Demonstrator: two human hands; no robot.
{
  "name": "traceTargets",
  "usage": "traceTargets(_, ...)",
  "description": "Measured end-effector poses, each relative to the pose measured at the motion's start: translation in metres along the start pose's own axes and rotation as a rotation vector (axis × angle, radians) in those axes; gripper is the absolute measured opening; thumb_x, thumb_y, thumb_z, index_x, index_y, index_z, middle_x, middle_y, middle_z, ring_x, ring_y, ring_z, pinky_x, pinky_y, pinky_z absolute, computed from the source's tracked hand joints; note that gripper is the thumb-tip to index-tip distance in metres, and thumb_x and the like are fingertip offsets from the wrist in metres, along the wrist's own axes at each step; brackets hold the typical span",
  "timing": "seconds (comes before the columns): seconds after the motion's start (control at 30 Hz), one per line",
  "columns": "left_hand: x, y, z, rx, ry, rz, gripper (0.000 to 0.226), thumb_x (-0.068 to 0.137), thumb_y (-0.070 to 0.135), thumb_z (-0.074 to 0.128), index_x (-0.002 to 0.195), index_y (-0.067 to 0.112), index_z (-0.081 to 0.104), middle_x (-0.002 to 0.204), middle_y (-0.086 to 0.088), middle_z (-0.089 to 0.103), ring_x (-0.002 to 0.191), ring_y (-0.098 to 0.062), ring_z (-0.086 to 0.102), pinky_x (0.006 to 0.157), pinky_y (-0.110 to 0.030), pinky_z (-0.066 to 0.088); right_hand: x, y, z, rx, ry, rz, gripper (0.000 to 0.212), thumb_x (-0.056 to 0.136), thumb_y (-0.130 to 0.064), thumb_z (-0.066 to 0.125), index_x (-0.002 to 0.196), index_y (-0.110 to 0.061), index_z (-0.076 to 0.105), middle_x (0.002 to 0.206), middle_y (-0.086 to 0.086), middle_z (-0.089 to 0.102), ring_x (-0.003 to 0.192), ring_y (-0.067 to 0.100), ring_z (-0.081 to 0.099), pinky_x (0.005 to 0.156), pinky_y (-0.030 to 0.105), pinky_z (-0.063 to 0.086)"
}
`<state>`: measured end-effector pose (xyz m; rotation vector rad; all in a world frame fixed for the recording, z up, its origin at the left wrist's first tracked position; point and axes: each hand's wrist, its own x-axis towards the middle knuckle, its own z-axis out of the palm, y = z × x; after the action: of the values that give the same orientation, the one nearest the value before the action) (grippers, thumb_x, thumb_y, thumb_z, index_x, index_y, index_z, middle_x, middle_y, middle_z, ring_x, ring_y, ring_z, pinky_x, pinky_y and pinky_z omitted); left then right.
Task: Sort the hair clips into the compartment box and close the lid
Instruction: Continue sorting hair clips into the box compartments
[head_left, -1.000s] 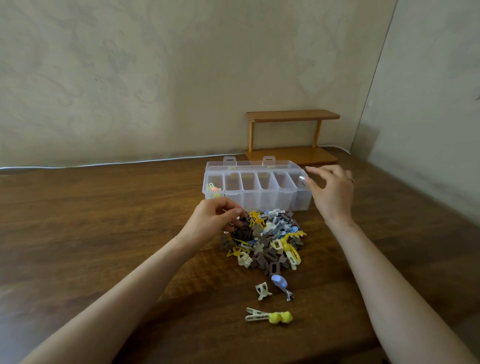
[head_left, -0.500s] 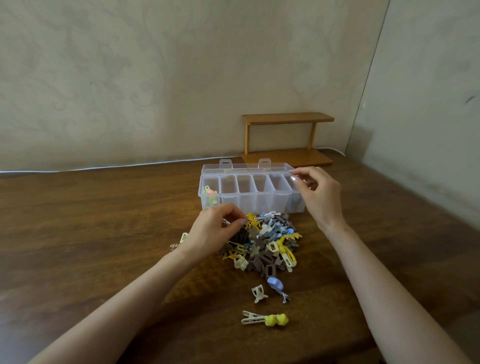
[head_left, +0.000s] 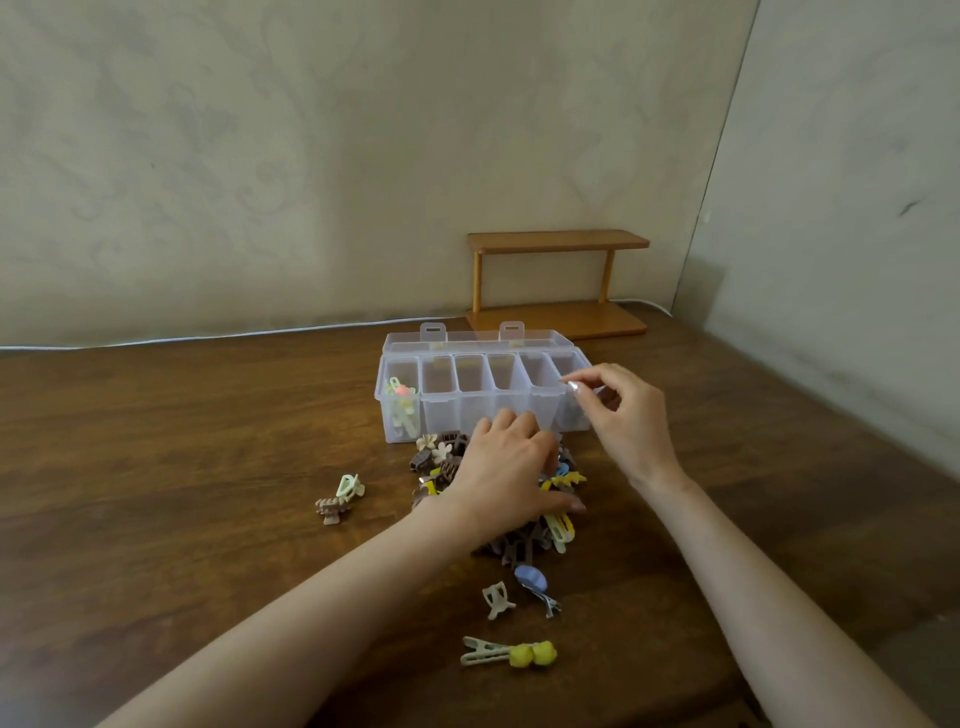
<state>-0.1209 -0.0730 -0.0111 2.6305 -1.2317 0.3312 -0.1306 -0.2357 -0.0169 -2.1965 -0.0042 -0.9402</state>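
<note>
A clear compartment box (head_left: 441, 415) stands open on the wooden table, its lid (head_left: 478, 338) folded back. Its leftmost compartment holds a few pastel hair clips (head_left: 400, 396); the other compartments look empty. In front of the box lies a pile of hair clips (head_left: 519, 545), brown, yellow and blue. My left hand (head_left: 511, 467) rests palm down on the pile, thumb stretched out, fingertips hidden among the clips. My right hand (head_left: 623, 415) hovers at the box's rightmost compartment with thumb and forefinger pinched together; I cannot see whether they hold anything.
Loose clips lie around the pile: a green and a beige one (head_left: 340, 499) to the left, a small beige one (head_left: 497, 600), a blue one (head_left: 532, 579) and a yellow pompom clip (head_left: 509, 653) nearer me. A small wooden shelf (head_left: 558, 280) stands behind the box against the wall.
My left hand has slid from the pile's left edge to the right, onto its middle. Two clips now lie apart on the left. My right hand stays at the rightmost compartment.
</note>
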Motion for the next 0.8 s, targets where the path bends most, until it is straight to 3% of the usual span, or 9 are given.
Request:
traceTargets(0.17, 0.005, 0.006, 0.007, -0.005, 0.001, 0.013, 0.044, 0.074, 0.06, 0.061, 0.095, 0.021, 0.061, 0.105, 0.001, 0.048, 0.1, -0.018, 0.039, 0.084, -0.03, 0.032, -0.004, 0.004, -0.002, 0.055, 0.01, 0.07, 0.011, 0.089, -0.014, 0.061, 0.095, -0.013, 0.07, 0.093, -0.002, 0.067, 0.089, 0.009, 0.06, 0.071, 0.019, 0.049)
traceTargets(0.33, 0.003, 0.006, 0.013, -0.022, 0.038, 0.011, 0.037, 0.08, 0.049, 0.059, 0.1, 0.018, 0.06, 0.108, 0.0, 0.049, 0.102, -0.019, 0.039, 0.086, -0.03, 0.033, -0.005, 0.001, 0.0, 0.044, 0.001, 0.071, 0.01, 0.089, -0.015, 0.061, 0.095, -0.014, 0.07, 0.094, -0.003, 0.066, 0.089, 0.008, 0.059, 0.071, 0.015, 0.049)
traceTargets(0.53, 0.004, -0.001, 0.01, -0.077, 0.074, 0.005, 0.036, 0.078, 0.042, 0.06, 0.106, 0.02, 0.058, 0.106, 0.001, 0.049, 0.099, -0.017, 0.039, 0.078, -0.026, 0.027, -0.007, -0.002, -0.004, 0.091, -0.042, 0.09, 0.011, 0.089, -0.014, 0.06, 0.095, -0.012, 0.069, 0.094, -0.003, 0.066, 0.089, 0.007, 0.059, 0.068, 0.015, 0.049)
traceTargets(0.7, 0.007, -0.01, 0.002, -0.163, 0.213, 0.018, 0.029, 0.074, 0.03, 0.065, 0.1, 0.017, 0.059, 0.101, 0.001, 0.052, 0.093, -0.015, 0.039, 0.082, -0.029, 0.036, -0.005, -0.013, -0.009, 0.339, -0.176, 0.205, 0.011, 0.09, -0.016, 0.06, 0.098, -0.015, 0.067, 0.086, 0.004, 0.068, 0.072, 0.006, 0.062, 0.057, 0.014, 0.047)
traceTargets(0.8, 0.009, -0.017, -0.002, -0.213, 0.316, 0.02, 0.026, 0.073, 0.024, 0.067, 0.097, 0.015, 0.061, 0.097, 0.0, 0.053, 0.088, -0.011, 0.032, 0.077, -0.026, 0.034, -0.004, -0.019, -0.014, 0.509, -0.296, 0.268, 0.023, 0.085, -0.025, 0.062, 0.105, -0.014, 0.062, 0.084, 0.007, 0.069, 0.065, 0.013, 0.061, 0.054, 0.022, 0.049)
